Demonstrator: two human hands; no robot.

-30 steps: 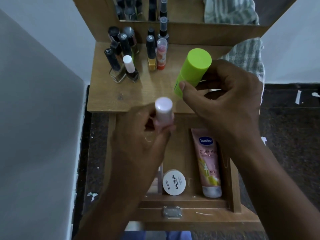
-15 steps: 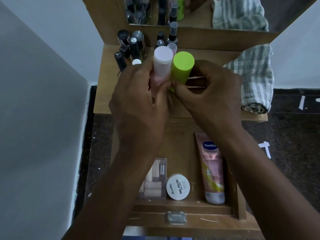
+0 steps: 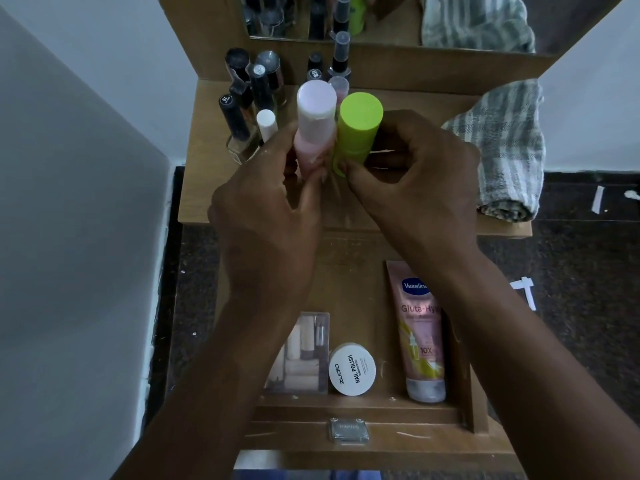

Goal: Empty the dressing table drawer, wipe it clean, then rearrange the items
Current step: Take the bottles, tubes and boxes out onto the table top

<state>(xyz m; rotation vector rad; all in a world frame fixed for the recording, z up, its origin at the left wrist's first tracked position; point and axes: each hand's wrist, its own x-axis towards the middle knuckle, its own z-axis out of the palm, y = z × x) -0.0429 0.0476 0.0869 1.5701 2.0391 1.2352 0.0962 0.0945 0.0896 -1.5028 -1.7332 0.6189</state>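
The left hand (image 3: 263, 216) grips a pink bottle (image 3: 313, 126) and the right hand (image 3: 412, 181) grips a green bottle (image 3: 356, 129), both upright, side by side, touching, over the tabletop (image 3: 415, 105) middle. Below, the open drawer (image 3: 464, 393) holds a tube (image 3: 420, 327) by its right wall.

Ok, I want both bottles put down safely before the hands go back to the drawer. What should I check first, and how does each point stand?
1. Left hand grips the pink bottle: ok.
2. Right hand grips the green bottle: ok.
3. Both bottles upright, caps on: ok.
4. Bottles resting on the tabletop: cannot tell, bases are hidden by fingers.
5. Room beside the nail polish bottles: ok, but close on the left.
6. Drawer emptied: not ok; Vaseline tube, white jar and clear box remain.
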